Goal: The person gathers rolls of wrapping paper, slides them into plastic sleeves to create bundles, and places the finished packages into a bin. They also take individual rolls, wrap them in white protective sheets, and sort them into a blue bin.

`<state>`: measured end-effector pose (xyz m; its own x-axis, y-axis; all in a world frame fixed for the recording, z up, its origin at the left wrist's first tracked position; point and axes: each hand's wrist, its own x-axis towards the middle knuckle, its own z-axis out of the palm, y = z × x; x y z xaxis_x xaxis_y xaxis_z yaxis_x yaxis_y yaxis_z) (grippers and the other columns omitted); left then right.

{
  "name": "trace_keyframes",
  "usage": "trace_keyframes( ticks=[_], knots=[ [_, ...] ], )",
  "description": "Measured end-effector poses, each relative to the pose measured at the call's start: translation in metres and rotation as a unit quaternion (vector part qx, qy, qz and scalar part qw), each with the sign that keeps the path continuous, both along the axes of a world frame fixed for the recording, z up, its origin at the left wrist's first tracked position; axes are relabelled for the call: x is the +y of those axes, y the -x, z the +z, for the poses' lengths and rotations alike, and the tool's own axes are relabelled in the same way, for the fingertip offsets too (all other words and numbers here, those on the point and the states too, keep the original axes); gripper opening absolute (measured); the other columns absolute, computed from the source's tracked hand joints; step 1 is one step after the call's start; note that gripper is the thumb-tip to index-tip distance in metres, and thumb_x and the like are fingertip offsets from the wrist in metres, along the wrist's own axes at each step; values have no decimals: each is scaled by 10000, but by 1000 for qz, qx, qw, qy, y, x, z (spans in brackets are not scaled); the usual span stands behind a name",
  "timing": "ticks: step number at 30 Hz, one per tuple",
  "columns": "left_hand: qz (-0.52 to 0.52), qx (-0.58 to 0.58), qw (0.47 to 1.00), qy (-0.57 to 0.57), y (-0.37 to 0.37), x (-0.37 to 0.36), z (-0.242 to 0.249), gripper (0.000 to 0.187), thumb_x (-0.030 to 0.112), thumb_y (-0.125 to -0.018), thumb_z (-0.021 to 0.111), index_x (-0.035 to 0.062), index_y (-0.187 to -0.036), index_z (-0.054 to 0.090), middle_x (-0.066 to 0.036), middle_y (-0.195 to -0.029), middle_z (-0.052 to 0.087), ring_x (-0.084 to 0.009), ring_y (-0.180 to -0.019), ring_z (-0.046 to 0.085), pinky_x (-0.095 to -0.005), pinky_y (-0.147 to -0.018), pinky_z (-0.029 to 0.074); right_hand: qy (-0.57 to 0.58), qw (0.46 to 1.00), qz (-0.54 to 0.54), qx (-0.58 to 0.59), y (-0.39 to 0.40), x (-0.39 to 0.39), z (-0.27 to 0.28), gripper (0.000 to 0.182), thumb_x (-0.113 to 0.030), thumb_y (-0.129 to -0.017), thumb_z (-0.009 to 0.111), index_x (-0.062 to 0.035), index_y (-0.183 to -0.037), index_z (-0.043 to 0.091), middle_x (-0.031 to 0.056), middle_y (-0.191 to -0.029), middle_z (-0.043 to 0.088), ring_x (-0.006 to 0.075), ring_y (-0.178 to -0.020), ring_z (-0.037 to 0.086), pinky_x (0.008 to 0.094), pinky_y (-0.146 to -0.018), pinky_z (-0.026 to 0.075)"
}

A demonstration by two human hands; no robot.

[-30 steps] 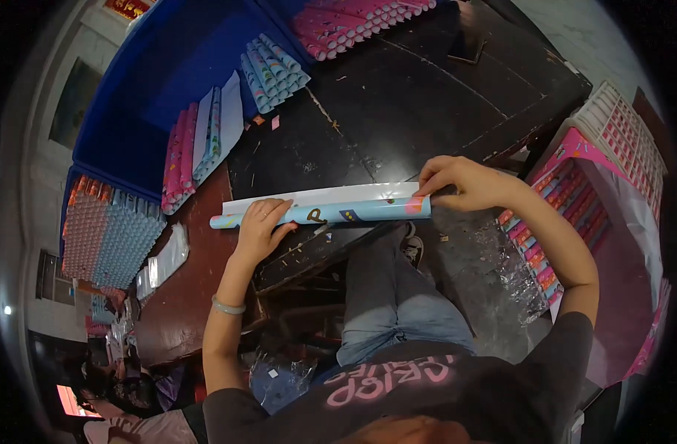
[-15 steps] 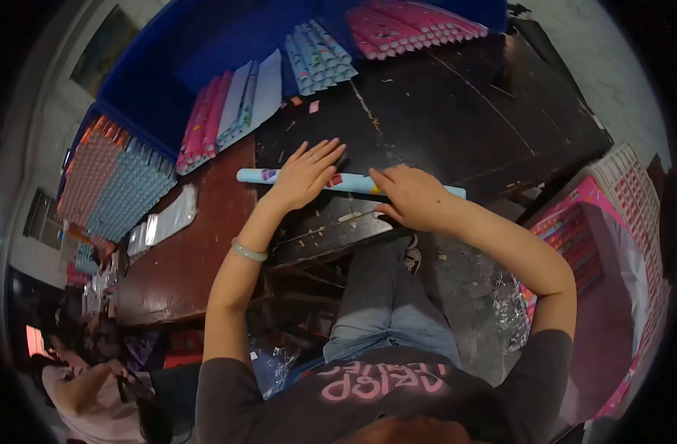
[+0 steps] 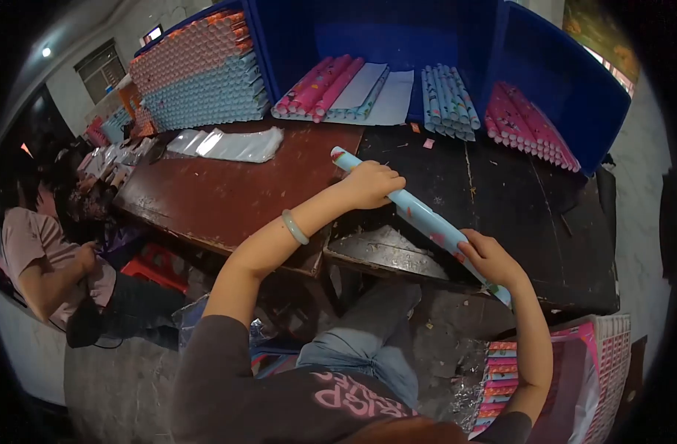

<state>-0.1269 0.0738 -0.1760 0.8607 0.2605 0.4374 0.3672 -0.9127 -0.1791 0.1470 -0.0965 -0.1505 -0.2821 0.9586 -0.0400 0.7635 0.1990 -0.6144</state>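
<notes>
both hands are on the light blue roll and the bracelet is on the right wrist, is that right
Not quite: the bracelet is on the left wrist, not the right one, as the head view shows. The rest holds: the left hand and the right hand are both on the light blue roll.

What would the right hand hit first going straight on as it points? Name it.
Probably the left hand, farther along the same blue roll; the right hand points roughly along the roll, though depth is unclear.
</notes>
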Motion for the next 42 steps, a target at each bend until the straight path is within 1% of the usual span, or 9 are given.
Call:
trace_keyframes(
  ticks=[8, 11, 15, 16, 19, 21, 26, 31, 42],
  knots=[
    [-25, -61, 976, -205, -4, -13, 49, 179, 137, -633, 661, 120, -745, 522, -6, -652, 550, -196, -615, 577, -332, -559, 425, 262, 915, 27, 307, -1, 8, 15, 412, -363, -884, 636, -3, -1059, 538, 32, -890, 626, 171, -688, 601, 307, -606, 490],
    [-3, -121, 975, -189, 3, 10, 54, 192, 137, -631, 667, 111, -750, 518, -31, -624, 552, -235, -593, 587, -370, -537, 436, 30, 998, 4, -47, -6, 8, 55, 371, -200, -766, 736, -64, -1037, 523, 106, -767, 621, 218, -635, 627, 348, -560, 494],
    [97, -210, 970, -80, 12, 21, 69, 199, 173, -664, 694, 102, -760, 536, -101, -652, 593, -325, -626, 606, -439, -550, 458, -366, 848, -173, -342, -56, 5, 111, 274, -35, -748, 631, -118, -1003, 571, 137, -912, 646, 362, -844, 626, 452, -689, 494],
    [94, -213, 969, -83, 8, 23, 73, 199, 173, -664, 694, 102, -760, 536, -101, -652, 593, -325, -626, 606, -439, -550, 458, -514, 773, -182, -325, -90, 15, 119, 286, -45, -764, 625, -125, -1036, 584, 132, -894, 640, 362, -815, 620, 424, -661, 489],
    [111, -299, 947, 41, -14, 15, 84, 176, 229, -762, 693, 89, -794, 593, -87, -658, 634, -264, -591, 633, -388, -540, 477, -441, 871, -215, -7, -145, 32, 180, 291, -248, -930, 588, -93, -1176, 583, 69, -919, 649, 123, -831, 611, 324, -705, 475],
    [25, -348, 911, 220, -33, 1, 98, 191, 230, -787, 700, 79, -783, 584, -64, -627, 613, -213, -568, 618, -352, -521, 464, -383, 859, -163, 298, -87, 20, 210, 441, -336, -951, 542, -47, -1283, 516, 108, -1108, 627, 175, -1011, 600, 322, -870, 462],
    [-127, -357, 726, 574, -70, -29, 108, 253, 160, -847, 684, 73, -666, 530, -23, -556, 518, -116, -437, 475, -270, -438, 357, -291, 895, -14, 337, 7, 63, 211, 717, -395, -877, 625, 22, -1390, 348, 189, -1233, 568, 245, -1188, 530, 354, -1020, 383],
    [-108, -351, 687, 627, -95, -24, 70, 295, 130, -836, 693, 72, -638, 482, -17, -523, 452, -129, -435, 455, -277, -441, 369, -280, 877, -26, 390, 71, 120, 171, 471, -280, -736, 804, -7, -1041, 571, 42, -824, 604, 113, -744, 579, 284, -672, 469],
    [-133, -393, 668, 618, -94, -35, 48, 225, 127, -853, 678, 75, -725, 501, -21, -583, 489, -119, -507, 487, -276, -486, 394, -280, 851, -21, 445, 97, 128, 148, 327, -290, -737, 793, -58, -760, 565, 33, -617, 582, 112, -534, 579, 262, -524, 468]
  ],
)
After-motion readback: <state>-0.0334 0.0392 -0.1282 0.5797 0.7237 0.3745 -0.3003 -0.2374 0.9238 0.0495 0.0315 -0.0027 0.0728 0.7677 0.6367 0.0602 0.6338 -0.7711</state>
